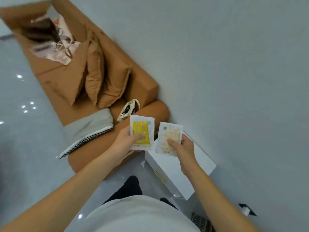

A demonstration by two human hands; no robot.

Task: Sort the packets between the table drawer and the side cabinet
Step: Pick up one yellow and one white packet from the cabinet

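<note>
My left hand (124, 140) grips a white packet with a yellow panel (141, 131), thumb across its front. My right hand (183, 148) grips a second packet with pale beige contents (169, 138), thumb on its face. Both packets are held upright side by side in front of me, apart from each other. Just below and behind them stands a white side cabinet (180, 166) with a gold handle (160, 176), its front shut. No table drawer is in view.
A brown sofa (70, 81) with cushions runs along the grey wall on the left. A person lies at its far end. A grey and checked blanket (87, 133) and a small bag (127, 109) lie on the sofa. Glossy floor lies below.
</note>
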